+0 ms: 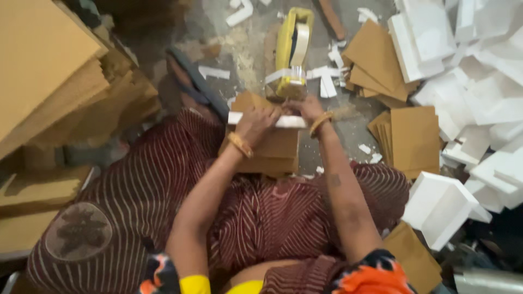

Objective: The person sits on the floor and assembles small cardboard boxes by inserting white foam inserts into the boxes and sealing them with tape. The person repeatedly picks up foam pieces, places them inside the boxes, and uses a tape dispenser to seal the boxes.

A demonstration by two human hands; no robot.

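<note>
Item 1: brown rectangular cardboard stack [267, 149], lying on the person's striped maroon lap [163, 201], centre of scene. Item 2: white flat foam strip [289, 121], lying across the stack's far edge. Left hand [256, 124] is pressing down on stack and strip, grip clenched on the strip. Right hand [306, 108] is grasping the strip's right end. Item 3: yellow plastic tape dispenser [291, 51], sitting on the floor just beyond both hands. Item 4: white foam blocks [468, 81], heaped at right. Item 5: loose brown cardboard sheets [408, 139], lying right of the stack.
</note>
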